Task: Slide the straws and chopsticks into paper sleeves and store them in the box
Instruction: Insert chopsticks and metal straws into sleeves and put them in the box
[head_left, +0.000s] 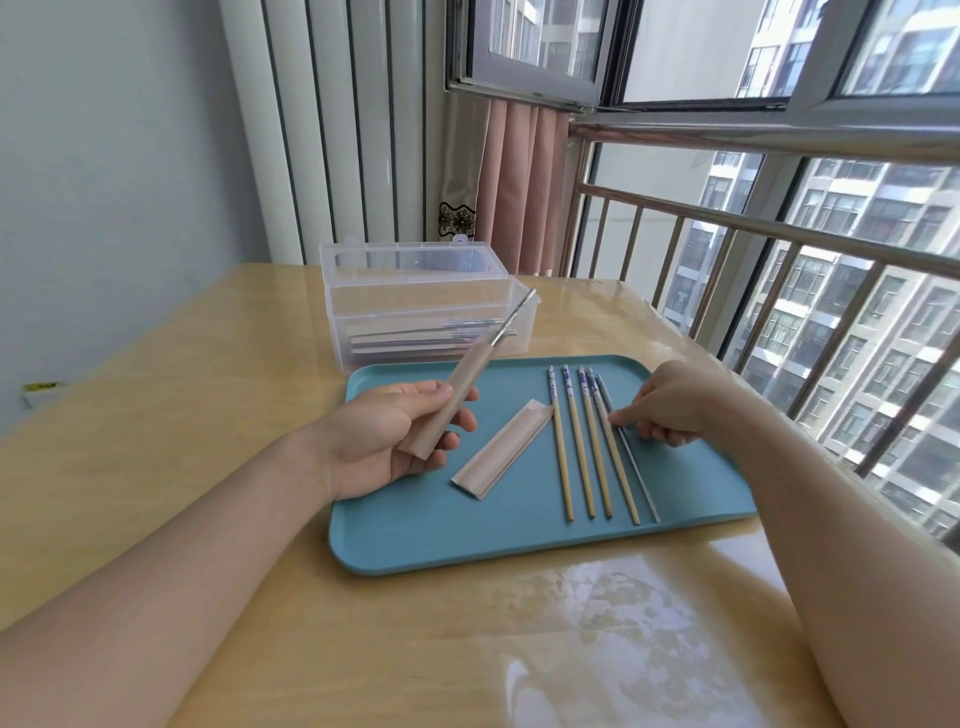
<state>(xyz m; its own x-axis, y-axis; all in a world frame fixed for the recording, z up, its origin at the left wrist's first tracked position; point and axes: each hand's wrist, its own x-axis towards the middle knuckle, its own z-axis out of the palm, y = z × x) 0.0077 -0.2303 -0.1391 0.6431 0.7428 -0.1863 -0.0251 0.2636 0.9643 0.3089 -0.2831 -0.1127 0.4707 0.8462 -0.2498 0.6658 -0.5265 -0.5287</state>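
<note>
My left hand (395, 436) grips a brown paper sleeve (457, 392) over the blue tray (467, 545); a metal straw (511, 317) pokes out of its top end toward the box. My right hand (670, 402) reaches down at the right of the tray, its fingertips touching a metal straw (636, 475) that lies beside several bamboo chopsticks (576, 457) with blue-patterned tops. A flat brown paper sleeve (501, 449) lies on the tray between my hands. The clear plastic box (431, 312) stands open behind the tray, with filled sleeves inside.
The tray and box sit on a yellow glossy table (182, 415). A metal railing (779, 234) and windows run along the right side. A pink curtain (519, 192) hangs behind the box. A grey wall stands at the left.
</note>
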